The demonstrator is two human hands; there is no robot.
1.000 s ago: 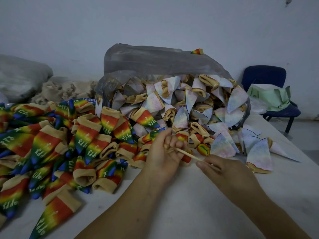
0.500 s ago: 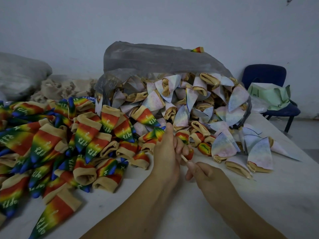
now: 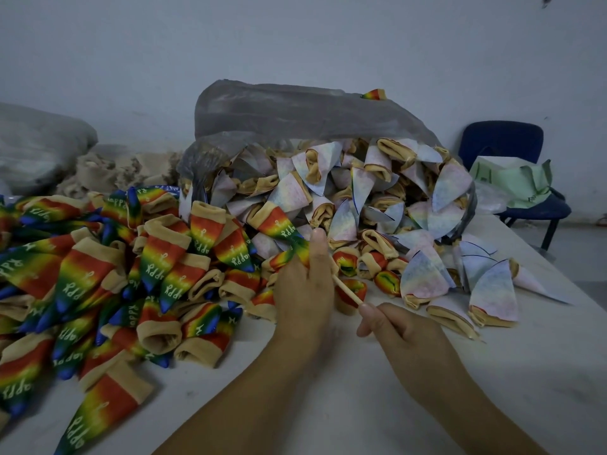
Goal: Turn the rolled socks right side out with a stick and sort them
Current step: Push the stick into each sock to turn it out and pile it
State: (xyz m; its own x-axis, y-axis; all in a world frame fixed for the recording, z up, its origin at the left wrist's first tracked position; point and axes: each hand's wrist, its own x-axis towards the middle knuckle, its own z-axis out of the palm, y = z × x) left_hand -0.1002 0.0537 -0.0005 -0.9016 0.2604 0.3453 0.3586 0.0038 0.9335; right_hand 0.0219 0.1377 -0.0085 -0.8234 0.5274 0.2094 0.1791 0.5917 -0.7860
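Observation:
My left hand point(image 3: 305, 287) grips a rainbow sock point(image 3: 294, 254) whose coloured tip sticks out above my fingers. My right hand point(image 3: 399, 333) pinches the near end of a thin wooden stick point(image 3: 348, 292); the stick's far end runs in behind my left hand, into the sock. A big pile of rainbow socks point(image 3: 108, 280) turned right side out covers the table's left. Pale inside-out socks point(image 3: 354, 205) spill from a grey plastic bag point(image 3: 295, 113) in the middle.
The white table point(image 3: 460, 405) shows bare surface in front and at right. A blue chair point(image 3: 512, 178) with a green bag point(image 3: 515, 180) stands at the far right. A grey sack point(image 3: 36, 146) and beige fabric scraps point(image 3: 108, 169) lie at the back left.
The stick went deep into the sock half a second ago and has now come partly back out with my right hand. More of the sock's rainbow tip shows above my left hand.

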